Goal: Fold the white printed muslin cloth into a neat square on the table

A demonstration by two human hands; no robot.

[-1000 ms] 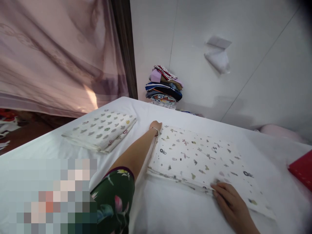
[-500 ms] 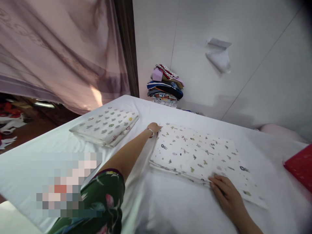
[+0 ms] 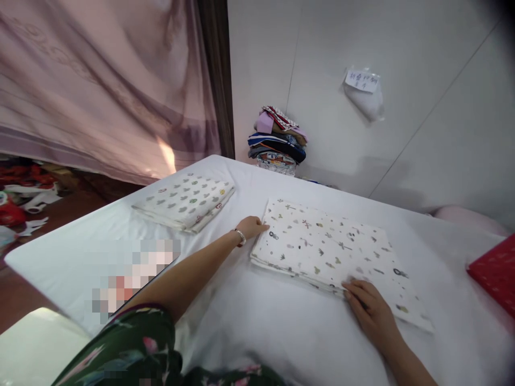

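Observation:
A folded white cloth [image 3: 317, 246] printed with small plants and animals lies flat on the white-covered table [image 3: 281, 321]. At its left edge is my left hand [image 3: 251, 227], wearing a bracelet, with the fingers closed on the fabric. My right hand [image 3: 370, 308] pinches the near edge, right of the middle, thumb below and fingers on top. The layers of the fold show along that near side. Farther left rests a second folded cloth [image 3: 187, 201] with grey cloud-like shapes, apart from both hands.
Folded fabrics [image 3: 277, 142] are stacked by the wall behind the table. Red material [image 3: 497, 279] lies at the right edge. A pink curtain [image 3: 112, 80] hangs at the left. A blurred-out patch [image 3: 137, 276] covers something on the table's left. A labelled bag [image 3: 364, 94] hangs on the wall.
My left hand has slid toward me along the cloth's left edge, from near the far corner. My right hand stays at the near edge. The view has shifted slightly.

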